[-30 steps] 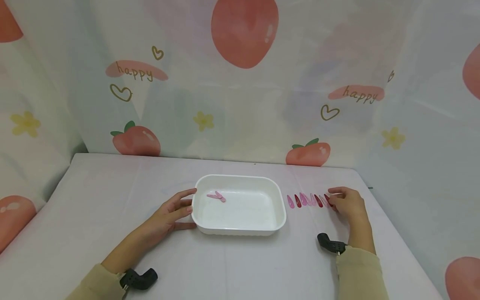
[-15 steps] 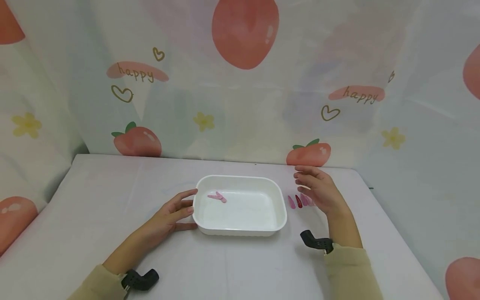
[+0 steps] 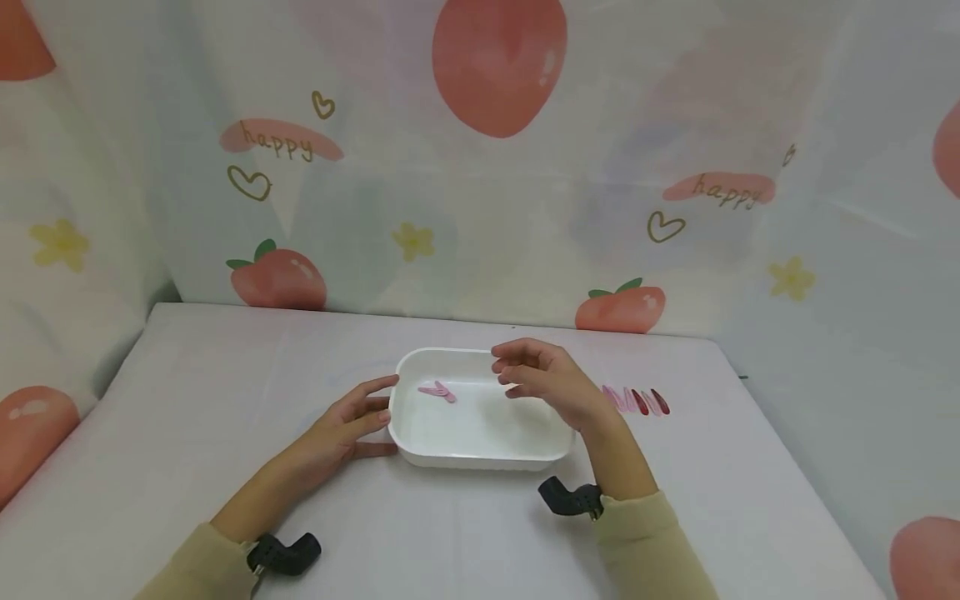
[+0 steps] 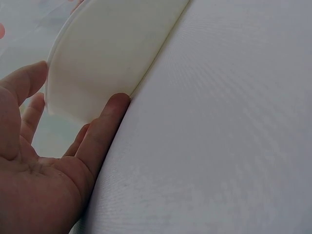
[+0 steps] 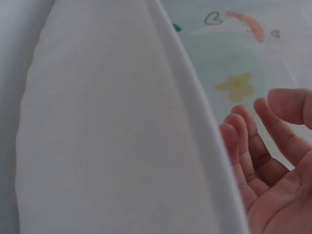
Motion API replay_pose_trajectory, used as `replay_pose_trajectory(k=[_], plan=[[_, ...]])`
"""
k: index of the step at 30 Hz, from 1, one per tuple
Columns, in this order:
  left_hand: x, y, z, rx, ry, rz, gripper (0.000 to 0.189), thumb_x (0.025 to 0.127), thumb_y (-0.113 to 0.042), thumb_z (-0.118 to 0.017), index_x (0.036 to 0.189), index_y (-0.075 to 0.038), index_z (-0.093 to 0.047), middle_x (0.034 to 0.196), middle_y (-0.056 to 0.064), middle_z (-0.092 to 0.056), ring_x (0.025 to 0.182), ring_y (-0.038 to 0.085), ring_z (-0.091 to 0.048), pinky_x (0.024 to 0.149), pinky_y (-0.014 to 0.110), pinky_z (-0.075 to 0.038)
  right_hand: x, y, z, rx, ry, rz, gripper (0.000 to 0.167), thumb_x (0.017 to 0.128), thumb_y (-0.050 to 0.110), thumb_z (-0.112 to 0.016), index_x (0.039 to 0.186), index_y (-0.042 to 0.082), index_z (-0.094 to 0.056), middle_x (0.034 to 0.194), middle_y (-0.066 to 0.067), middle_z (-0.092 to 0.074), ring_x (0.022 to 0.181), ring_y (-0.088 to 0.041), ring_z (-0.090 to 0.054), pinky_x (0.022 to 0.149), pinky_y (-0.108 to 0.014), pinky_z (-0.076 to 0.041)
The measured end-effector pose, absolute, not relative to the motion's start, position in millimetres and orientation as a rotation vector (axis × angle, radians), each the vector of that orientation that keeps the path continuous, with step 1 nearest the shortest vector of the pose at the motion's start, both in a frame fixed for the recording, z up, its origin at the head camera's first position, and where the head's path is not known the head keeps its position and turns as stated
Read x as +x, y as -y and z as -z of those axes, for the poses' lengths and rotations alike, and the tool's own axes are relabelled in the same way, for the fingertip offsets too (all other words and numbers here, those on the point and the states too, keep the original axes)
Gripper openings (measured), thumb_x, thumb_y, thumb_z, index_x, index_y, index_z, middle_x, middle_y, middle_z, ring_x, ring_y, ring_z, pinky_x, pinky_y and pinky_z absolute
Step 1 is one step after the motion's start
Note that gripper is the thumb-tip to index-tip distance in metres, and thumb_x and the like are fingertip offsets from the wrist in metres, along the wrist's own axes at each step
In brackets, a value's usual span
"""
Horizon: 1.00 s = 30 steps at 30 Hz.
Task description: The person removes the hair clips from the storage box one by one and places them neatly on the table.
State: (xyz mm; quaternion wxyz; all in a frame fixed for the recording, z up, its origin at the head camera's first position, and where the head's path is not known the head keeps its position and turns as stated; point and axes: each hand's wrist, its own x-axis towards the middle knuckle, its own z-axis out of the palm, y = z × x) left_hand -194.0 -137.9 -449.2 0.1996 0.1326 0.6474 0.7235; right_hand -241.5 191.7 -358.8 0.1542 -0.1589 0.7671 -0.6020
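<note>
In the head view, two pink snap hair clips (image 3: pixel 437 391) lie crossed at the left inside a white tray (image 3: pixel 480 462). My left hand (image 3: pixel 337 429) touches the tray's left end, its fingers spread along the rim and wall. The left wrist view has its fingertips right at the tray's outer wall (image 4: pixel 102 58). Over the tray's right part hovers my right hand (image 3: pixel 551 379), fingers loosely bent. Seen from the right wrist, thumb and fingers stand apart with nothing between them. A row of pink and red hair clips (image 3: pixel 640 402) lies right of the tray, its left end hidden behind the right hand.
A white cloth covers the table (image 3: pixel 247 392). Behind and at both sides hangs a printed curtain (image 3: pixel 480 217) with fruit, hearts and flowers. Each wrist wears a black camera mount, the right one (image 3: pixel 570 497) low near the tray's front right corner.
My right hand has left the red hair clip at the right end of the row and swung left over the tray. That clip lies in the row. The left hand stays at the tray.
</note>
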Motion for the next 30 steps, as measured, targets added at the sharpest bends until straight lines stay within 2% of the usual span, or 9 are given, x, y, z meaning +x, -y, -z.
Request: replay_pose_trajectory(k=[3, 10, 15, 24, 30], plan=[[-194, 139, 448, 0.362, -1.817, -2.023, 0.057, 0.104, -0.013, -0.052, 0.156, -0.019, -0.030, 0.153, 0.022, -0.034, 0.129, 0.037, -0.051, 0.095, 0.052, -0.055, -244, -174, 355, -0.474, -2.171, 1.749, 0.036, 0.096, 0.009, -0.065, 0.130, 0.000, -0.059, 0.125, -0.028, -0.059, 0.101, -0.025, -0.065, 0.089, -0.039, -0.059], [-194, 139, 448, 0.349, -1.826, -2.024, 0.056, 0.104, -0.014, -0.052, 0.155, -0.021, -0.032, 0.153, 0.022, -0.035, 0.130, 0.038, -0.050, 0.095, 0.052, -0.055, -246, -140, 341, -0.536, -2.076, 1.885, 0.032, 0.095, 0.008, -0.064, 0.126, 0.002, -0.061, 0.116, -0.013, -0.064, 0.101, -0.025, -0.065, 0.093, -0.041, -0.057], [-195, 139, 450, 0.354, -1.824, -2.011, 0.056, 0.104, -0.016, -0.053, 0.156, -0.022, -0.030, 0.154, 0.022, -0.034, 0.130, 0.038, -0.050, 0.096, 0.052, -0.054, -244, -125, 349, -0.530, -2.015, 1.930, 0.033, 0.095, 0.007, -0.063, 0.127, -0.001, -0.060, 0.112, -0.009, -0.065, 0.100, -0.025, -0.066, 0.092, -0.041, -0.058], [-195, 139, 450, 0.375, -1.813, -2.013, 0.057, 0.104, -0.014, -0.051, 0.156, -0.019, -0.028, 0.154, 0.024, -0.033, 0.130, 0.039, -0.050, 0.096, 0.053, -0.054, -247, -112, 376, -0.448, -2.070, 1.822, 0.037, 0.095, 0.006, -0.064, 0.130, -0.004, -0.058, 0.117, -0.018, -0.066, 0.108, -0.037, -0.062, 0.091, -0.042, -0.058], [-194, 139, 451, 0.379, -1.810, -2.018, 0.058, 0.104, -0.017, -0.053, 0.156, -0.019, -0.028, 0.154, 0.024, -0.033, 0.130, 0.038, -0.050, 0.095, 0.053, -0.054, -246, -107, 386, -0.458, -2.210, 1.675, 0.035, 0.094, 0.008, -0.065, 0.129, 0.001, -0.062, 0.123, -0.019, -0.066, 0.108, -0.027, -0.065, 0.086, -0.037, -0.059]])
